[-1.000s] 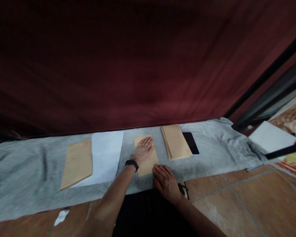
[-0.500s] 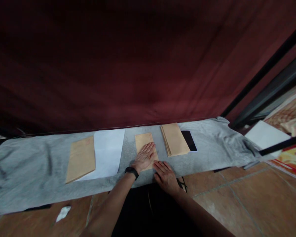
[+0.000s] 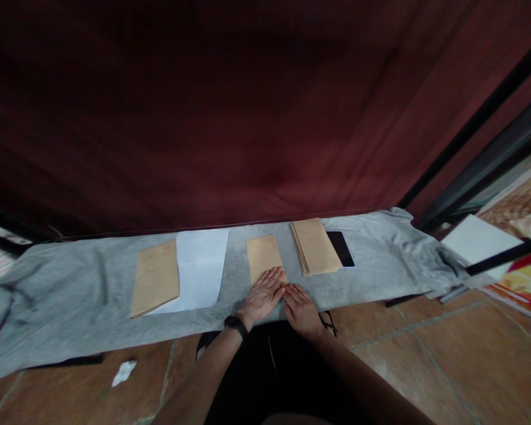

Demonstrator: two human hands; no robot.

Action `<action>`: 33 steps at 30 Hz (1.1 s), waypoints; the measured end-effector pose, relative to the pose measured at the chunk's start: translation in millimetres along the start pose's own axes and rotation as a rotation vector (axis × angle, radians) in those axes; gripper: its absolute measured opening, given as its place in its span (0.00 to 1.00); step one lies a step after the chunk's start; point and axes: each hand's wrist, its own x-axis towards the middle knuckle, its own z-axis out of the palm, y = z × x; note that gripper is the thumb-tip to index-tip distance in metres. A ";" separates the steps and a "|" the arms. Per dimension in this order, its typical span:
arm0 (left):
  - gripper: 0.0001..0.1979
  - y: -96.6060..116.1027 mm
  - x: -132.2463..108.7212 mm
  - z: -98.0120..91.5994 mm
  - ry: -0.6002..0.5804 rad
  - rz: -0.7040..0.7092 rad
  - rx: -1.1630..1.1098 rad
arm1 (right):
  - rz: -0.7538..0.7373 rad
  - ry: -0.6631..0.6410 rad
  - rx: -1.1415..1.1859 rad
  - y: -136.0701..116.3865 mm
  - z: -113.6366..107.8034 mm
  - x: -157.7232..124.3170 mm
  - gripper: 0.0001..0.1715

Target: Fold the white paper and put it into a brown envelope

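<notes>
Hands (image 3: 261, 297) flattened out, touching near end of brown envelope (image 3: 264, 254).

One view (head-worn), forward and downward

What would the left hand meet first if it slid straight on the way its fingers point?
Beyond the brown envelope it rests on, the left hand would probably meet the left edge of the envelope stack first; the exact line is hard to judge from this one view.
</notes>
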 end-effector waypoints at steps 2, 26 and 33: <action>0.30 4.1 -5.7 1.1 0.009 0.006 0.007 | -0.011 -0.001 0.022 1.1 -0.6 -0.2 0.28; 0.25 26.2 -58.6 -5.2 0.109 -0.102 0.251 | 0.169 0.040 0.311 -6.9 -15.6 10.6 0.23; 0.28 10.9 -58.3 -15.6 0.047 -0.138 0.269 | 0.202 -0.008 0.318 -17.3 -16.1 12.6 0.23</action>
